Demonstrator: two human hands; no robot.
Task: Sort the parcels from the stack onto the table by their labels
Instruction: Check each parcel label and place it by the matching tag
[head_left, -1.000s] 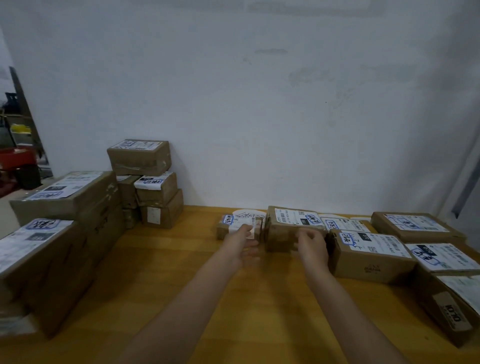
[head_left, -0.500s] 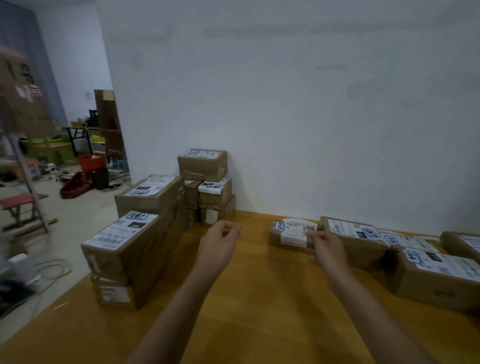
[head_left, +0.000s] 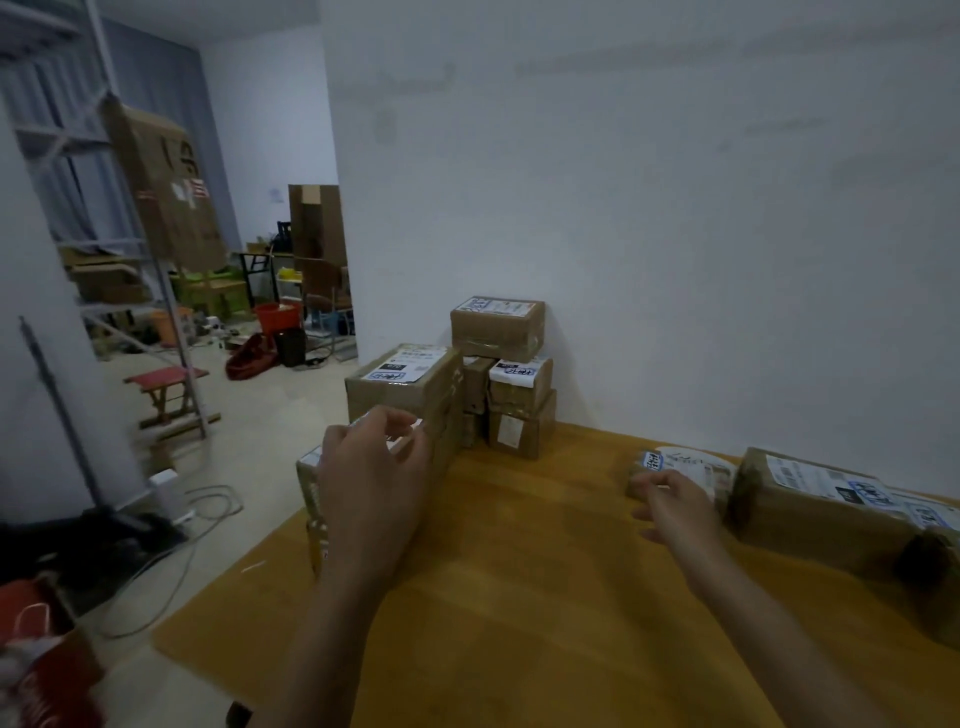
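Cardboard, stiff and taped, is judged light; the near parcel (head_left: 310, 488) is best gripped by opposite sides. Nothing is held in the slack left hand (head_left: 371, 470) or right hand (head_left: 675, 506).

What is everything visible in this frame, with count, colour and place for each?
table: one, yellow-brown wood, lower right of view.
stacked parcels: at least five, brown with white labels, table's left end by the wall.
sorted parcels: at least three, brown with white labels, table's right side.
stool: one, red top, floor at left.
bucket: one, red, floor in the background.
bag: one, red, lower left corner.
cardboard sheet: one, brown, upright at upper left.
left hand: one, loosely curled, holding nothing, in front of the nearest stacked parcel.
right hand: one, fingers relaxed, over the table beside the small sorted parcel.
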